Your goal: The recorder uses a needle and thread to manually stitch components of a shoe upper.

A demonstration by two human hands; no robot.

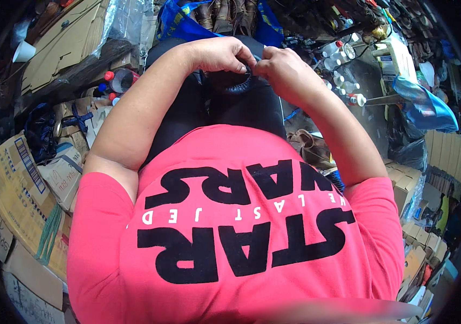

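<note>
A dark leather shoe (234, 86) rests on my lap between my black-clad thighs, its curved, shiny edge toward me. Over its far part my left hand (224, 55) is bent, thumb and fingers pinched together at the shoe's upper. Close beside it, my right hand (285, 70) is closed too, its fingertips almost meeting those of the left. What lies in the right fingertips is too small or hidden to name. The far end of the shoe is covered by both hands.
Beyond my knees lies a blue bag (183, 21) with brown boots (224, 16). Several small bottles (344, 56) stand to the right, near a light blue plastic bag (429, 105). Red-capped bottles (121, 80) and cardboard boxes (17, 183) crowd the left.
</note>
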